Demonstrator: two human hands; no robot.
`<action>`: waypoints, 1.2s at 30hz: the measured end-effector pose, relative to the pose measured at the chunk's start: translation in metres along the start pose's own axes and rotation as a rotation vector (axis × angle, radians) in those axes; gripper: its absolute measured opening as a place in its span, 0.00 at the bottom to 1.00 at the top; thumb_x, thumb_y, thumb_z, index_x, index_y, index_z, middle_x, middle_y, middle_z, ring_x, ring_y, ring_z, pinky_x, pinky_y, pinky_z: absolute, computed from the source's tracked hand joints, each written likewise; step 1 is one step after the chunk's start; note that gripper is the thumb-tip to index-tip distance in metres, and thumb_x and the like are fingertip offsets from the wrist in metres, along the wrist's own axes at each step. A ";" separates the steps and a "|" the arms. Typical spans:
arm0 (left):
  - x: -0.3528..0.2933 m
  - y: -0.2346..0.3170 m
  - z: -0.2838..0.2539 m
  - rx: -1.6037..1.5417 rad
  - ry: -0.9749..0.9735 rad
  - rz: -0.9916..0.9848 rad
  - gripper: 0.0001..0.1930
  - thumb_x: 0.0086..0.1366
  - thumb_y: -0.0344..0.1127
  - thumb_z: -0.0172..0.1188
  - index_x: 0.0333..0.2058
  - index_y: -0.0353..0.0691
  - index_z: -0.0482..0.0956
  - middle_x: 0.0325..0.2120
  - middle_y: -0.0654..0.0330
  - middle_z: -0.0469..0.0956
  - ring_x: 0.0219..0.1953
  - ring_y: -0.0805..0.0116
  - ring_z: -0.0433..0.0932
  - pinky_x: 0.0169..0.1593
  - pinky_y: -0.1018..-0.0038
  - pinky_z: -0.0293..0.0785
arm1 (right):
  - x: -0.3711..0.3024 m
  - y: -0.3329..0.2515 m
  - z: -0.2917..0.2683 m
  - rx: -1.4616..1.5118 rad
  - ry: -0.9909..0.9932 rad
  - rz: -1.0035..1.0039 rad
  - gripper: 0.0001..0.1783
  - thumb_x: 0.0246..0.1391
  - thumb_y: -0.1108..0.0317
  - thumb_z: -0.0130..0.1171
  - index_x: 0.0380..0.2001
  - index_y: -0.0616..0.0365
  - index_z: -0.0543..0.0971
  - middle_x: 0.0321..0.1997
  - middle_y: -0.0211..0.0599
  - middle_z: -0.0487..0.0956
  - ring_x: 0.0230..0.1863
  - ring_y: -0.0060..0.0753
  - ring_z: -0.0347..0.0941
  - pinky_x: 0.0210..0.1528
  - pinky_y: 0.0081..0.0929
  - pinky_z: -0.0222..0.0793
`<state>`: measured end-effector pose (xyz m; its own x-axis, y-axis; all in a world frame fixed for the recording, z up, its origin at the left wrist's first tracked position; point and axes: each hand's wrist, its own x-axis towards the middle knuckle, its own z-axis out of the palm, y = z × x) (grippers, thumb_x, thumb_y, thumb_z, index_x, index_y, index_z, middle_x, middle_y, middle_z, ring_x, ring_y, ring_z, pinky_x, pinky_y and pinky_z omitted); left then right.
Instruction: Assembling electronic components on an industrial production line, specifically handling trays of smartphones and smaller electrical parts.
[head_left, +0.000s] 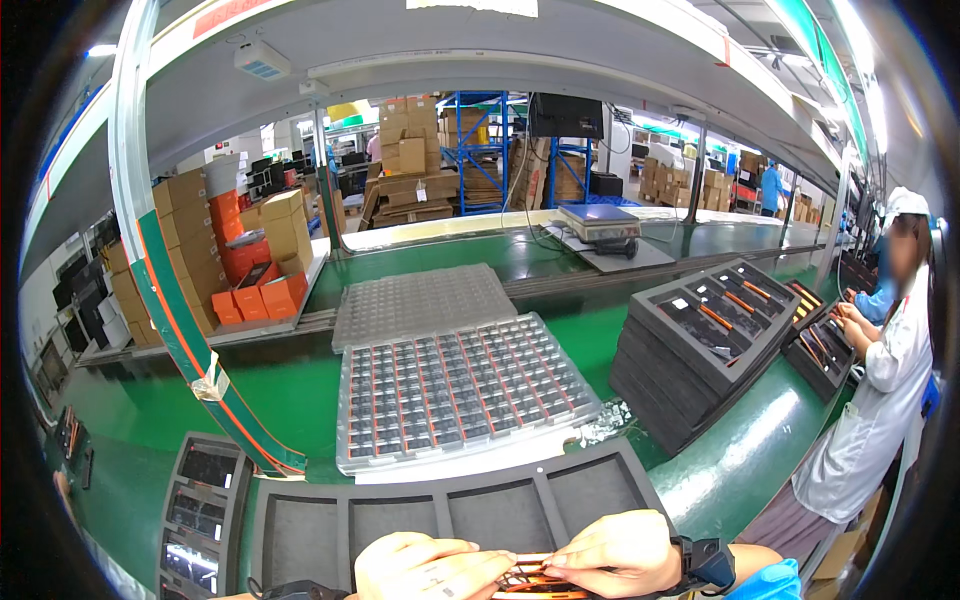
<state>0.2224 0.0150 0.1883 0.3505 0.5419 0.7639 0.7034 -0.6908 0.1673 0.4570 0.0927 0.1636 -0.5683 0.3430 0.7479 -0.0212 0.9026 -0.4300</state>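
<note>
Low at the front edge, my left hand (425,568) and my right hand (615,556) meet with fingertips pinched on thin orange-and-black strip-like parts (537,574). Their exact kind and number are hard to make out. Both hands are above the near side of a black foam tray (495,512), whose visible compartments hold nothing. Just past it lies a clear plastic tray (349,462) filled with rows of small dark parts and orange strips. My right wrist wears a dark band (706,565).
A foam tray (240,505) with dark flat parts stands left, beside a green-and-metal post (165,270). A textured translucent tray (425,300) lies behind. Stacked foam trays (655,385) rise at right. A scale (597,224) sits farther back. A co-worker (868,400) stands right.
</note>
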 end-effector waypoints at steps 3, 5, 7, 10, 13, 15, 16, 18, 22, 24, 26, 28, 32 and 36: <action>-0.002 0.004 -0.002 0.004 -0.003 -0.003 0.15 0.46 0.27 0.70 0.37 0.42 0.84 0.32 0.65 0.84 0.34 0.67 0.83 0.37 0.71 0.75 | 0.003 -0.002 -0.005 -0.080 0.006 -0.086 0.10 0.41 0.76 0.72 0.30 0.60 0.83 0.31 0.37 0.84 0.31 0.37 0.81 0.35 0.28 0.77; -0.002 0.003 -0.002 -0.004 0.000 -0.005 0.16 0.46 0.27 0.70 0.37 0.42 0.84 0.32 0.65 0.84 0.34 0.67 0.83 0.37 0.71 0.75 | 0.006 -0.003 -0.012 -0.102 -0.079 -0.110 0.11 0.43 0.69 0.72 0.31 0.60 0.84 0.35 0.37 0.84 0.33 0.36 0.79 0.36 0.27 0.77; -0.002 0.003 -0.002 -0.007 0.009 0.004 0.16 0.46 0.27 0.70 0.37 0.42 0.84 0.33 0.65 0.84 0.34 0.67 0.83 0.37 0.71 0.76 | 0.005 0.002 -0.009 -0.127 -0.088 -0.137 0.12 0.44 0.65 0.72 0.31 0.60 0.84 0.36 0.37 0.83 0.33 0.35 0.79 0.36 0.28 0.76; -0.003 0.001 -0.002 -0.008 0.025 0.004 0.15 0.47 0.27 0.70 0.37 0.42 0.84 0.32 0.65 0.84 0.34 0.67 0.83 0.36 0.71 0.76 | -0.001 -0.002 -0.004 -0.259 -0.115 -0.238 0.16 0.46 0.60 0.71 0.34 0.60 0.85 0.36 0.36 0.83 0.33 0.35 0.78 0.36 0.28 0.77; -0.003 0.005 -0.004 -0.020 0.028 -0.005 0.15 0.47 0.27 0.70 0.38 0.42 0.84 0.32 0.65 0.84 0.34 0.67 0.83 0.36 0.72 0.76 | -0.002 -0.009 -0.002 -0.292 -0.116 -0.323 0.17 0.47 0.58 0.72 0.34 0.60 0.84 0.36 0.36 0.83 0.32 0.33 0.79 0.35 0.25 0.78; -0.004 0.006 -0.004 -0.012 0.029 -0.008 0.15 0.48 0.27 0.70 0.37 0.42 0.84 0.31 0.65 0.84 0.33 0.68 0.83 0.36 0.72 0.75 | -0.001 -0.012 -0.002 -0.289 -0.128 -0.331 0.17 0.47 0.58 0.71 0.34 0.61 0.84 0.37 0.36 0.83 0.33 0.33 0.79 0.35 0.25 0.78; -0.004 0.007 -0.004 -0.005 0.026 -0.005 0.14 0.48 0.27 0.70 0.37 0.42 0.84 0.30 0.65 0.84 0.33 0.68 0.83 0.36 0.73 0.75 | 0.000 -0.013 -0.002 -0.317 -0.129 -0.338 0.17 0.47 0.58 0.71 0.35 0.61 0.85 0.37 0.36 0.83 0.32 0.33 0.79 0.35 0.25 0.78; -0.002 0.007 -0.004 -0.006 0.018 -0.012 0.14 0.49 0.27 0.70 0.37 0.42 0.85 0.30 0.64 0.84 0.32 0.68 0.83 0.35 0.73 0.75 | -0.002 -0.014 -0.002 -0.347 -0.122 -0.340 0.17 0.48 0.59 0.71 0.35 0.61 0.85 0.37 0.36 0.84 0.32 0.34 0.79 0.35 0.25 0.78; 0.000 0.010 -0.004 -0.006 0.019 -0.013 0.12 0.50 0.27 0.69 0.35 0.41 0.85 0.28 0.63 0.84 0.30 0.67 0.83 0.34 0.73 0.74 | -0.005 -0.010 -0.008 -0.283 -0.121 -0.314 0.16 0.49 0.59 0.69 0.35 0.60 0.85 0.38 0.35 0.84 0.32 0.33 0.79 0.35 0.26 0.78; -0.001 0.011 -0.003 -0.010 0.012 -0.021 0.11 0.50 0.27 0.69 0.35 0.41 0.85 0.28 0.62 0.84 0.30 0.67 0.83 0.34 0.73 0.74 | -0.008 -0.008 -0.011 -0.286 -0.139 -0.331 0.15 0.49 0.59 0.69 0.35 0.60 0.85 0.38 0.36 0.84 0.32 0.34 0.79 0.34 0.26 0.78; 0.000 0.010 -0.002 -0.020 0.011 -0.036 0.11 0.50 0.27 0.69 0.35 0.41 0.85 0.28 0.62 0.84 0.30 0.66 0.83 0.34 0.73 0.74 | -0.011 -0.006 -0.015 -0.279 -0.135 -0.347 0.15 0.50 0.59 0.68 0.35 0.60 0.85 0.38 0.36 0.84 0.31 0.34 0.78 0.34 0.26 0.78; 0.000 0.010 -0.001 -0.021 0.027 -0.027 0.11 0.51 0.27 0.68 0.35 0.41 0.85 0.27 0.61 0.84 0.29 0.66 0.83 0.33 0.73 0.74 | -0.013 -0.007 -0.016 -0.318 -0.143 -0.356 0.15 0.50 0.60 0.67 0.35 0.60 0.85 0.38 0.35 0.84 0.30 0.33 0.78 0.33 0.26 0.78; -0.001 0.008 -0.003 -0.029 0.049 0.003 0.10 0.51 0.27 0.68 0.35 0.41 0.85 0.27 0.62 0.83 0.29 0.66 0.83 0.33 0.73 0.74 | -0.009 -0.014 -0.016 -0.344 -0.138 -0.374 0.13 0.51 0.61 0.65 0.33 0.59 0.85 0.37 0.35 0.84 0.30 0.34 0.78 0.33 0.27 0.78; -0.001 0.002 -0.002 -0.015 0.044 0.002 0.10 0.52 0.27 0.68 0.36 0.42 0.85 0.29 0.63 0.84 0.31 0.67 0.83 0.35 0.73 0.74 | 0.012 -0.027 -0.003 -0.308 0.053 -0.163 0.12 0.42 0.72 0.70 0.34 0.57 0.82 0.36 0.35 0.83 0.34 0.40 0.78 0.42 0.34 0.75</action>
<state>0.2221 0.0123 0.1886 0.3240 0.5194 0.7908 0.6932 -0.6992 0.1752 0.4532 0.0737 0.1859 -0.5339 0.1941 0.8230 0.1460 0.9798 -0.1363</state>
